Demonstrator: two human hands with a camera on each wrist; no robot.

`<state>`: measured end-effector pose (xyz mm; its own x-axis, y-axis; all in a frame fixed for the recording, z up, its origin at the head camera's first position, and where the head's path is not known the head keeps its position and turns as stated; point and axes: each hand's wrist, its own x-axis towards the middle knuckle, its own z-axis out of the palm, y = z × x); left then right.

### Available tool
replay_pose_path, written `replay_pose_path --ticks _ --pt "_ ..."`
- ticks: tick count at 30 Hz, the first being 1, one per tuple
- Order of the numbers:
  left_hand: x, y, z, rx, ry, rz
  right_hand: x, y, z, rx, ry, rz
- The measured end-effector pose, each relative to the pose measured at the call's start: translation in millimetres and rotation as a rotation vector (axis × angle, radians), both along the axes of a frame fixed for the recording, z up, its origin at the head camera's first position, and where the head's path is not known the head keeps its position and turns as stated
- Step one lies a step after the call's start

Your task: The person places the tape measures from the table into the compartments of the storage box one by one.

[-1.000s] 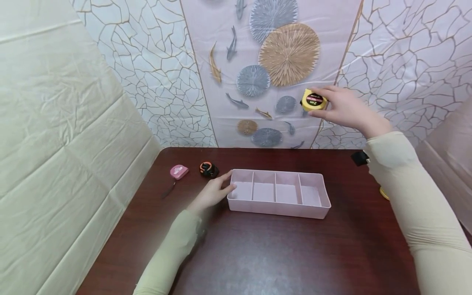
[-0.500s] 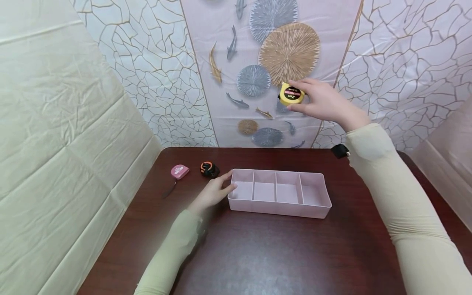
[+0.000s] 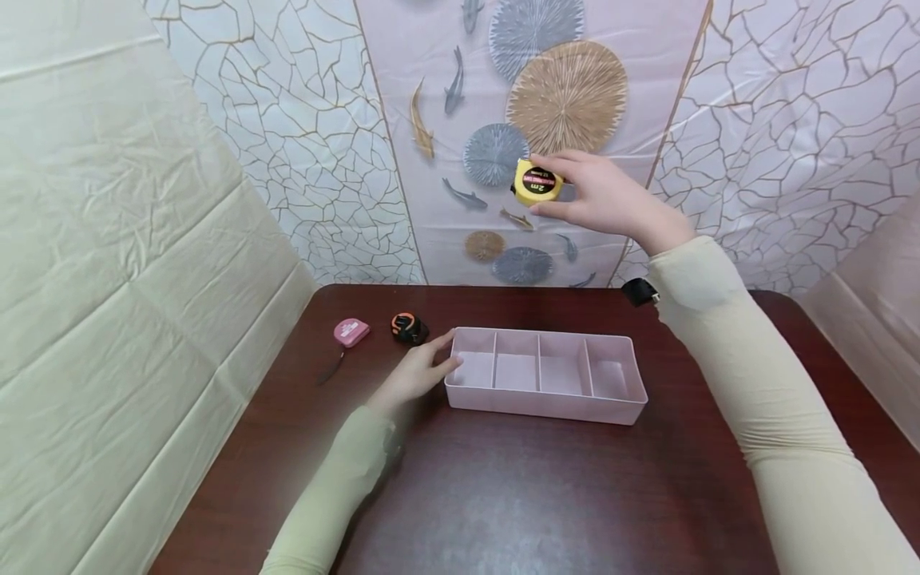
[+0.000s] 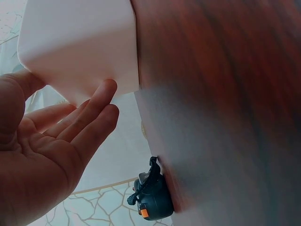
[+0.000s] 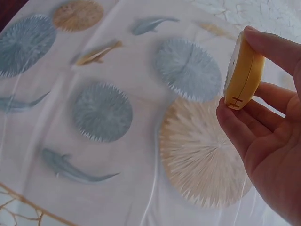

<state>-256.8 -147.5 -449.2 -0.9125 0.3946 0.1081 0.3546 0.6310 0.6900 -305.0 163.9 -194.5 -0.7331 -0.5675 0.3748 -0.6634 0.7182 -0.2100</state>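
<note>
My right hand (image 3: 600,192) holds a yellow tape measure (image 3: 537,183) up in the air, high above the table and in front of the patterned backdrop. In the right wrist view the thumb and fingertips pinch the yellow tape measure (image 5: 244,73) edge-on. My left hand (image 3: 413,375) grips the left end of a pale pink divided tray (image 3: 546,405) on the table. Seen from the left wrist, fingertips press the outer end wall of the tray (image 4: 89,42), and the thumb tip goes out of sight at its edge. Nothing lies in the tray's compartments.
Left of the tray, a black and orange tape measure (image 3: 408,328) lies close to my left hand. A pink tape measure (image 3: 351,332) with a dark strap is farther left. The dark wooden table (image 3: 503,495) ends at the patterned backdrop (image 3: 345,200).
My right hand has carried the yellow tape measure leftward and slightly up, from right of the patterned panel's middle to above the tray. The left hand and tray stay put.
</note>
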Motion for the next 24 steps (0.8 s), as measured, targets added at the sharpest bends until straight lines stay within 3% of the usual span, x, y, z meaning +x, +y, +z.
replay_pose_path --ticks 5,14,24 --pt "0.2 -0.3 -0.2 -0.013 -0.005 0.001 0.3 -8.8 0.3 -0.001 0.009 0.037" --pt "1.6 0.5 2.4 -0.018 -0.005 0.006 0.1 -18.2 -5.9 0.009 -0.057 0.047" --pt "1.5 0.5 3.4 -0.017 -0.027 0.016 1.7 -24.4 -17.3 -0.033 -0.023 0.078"
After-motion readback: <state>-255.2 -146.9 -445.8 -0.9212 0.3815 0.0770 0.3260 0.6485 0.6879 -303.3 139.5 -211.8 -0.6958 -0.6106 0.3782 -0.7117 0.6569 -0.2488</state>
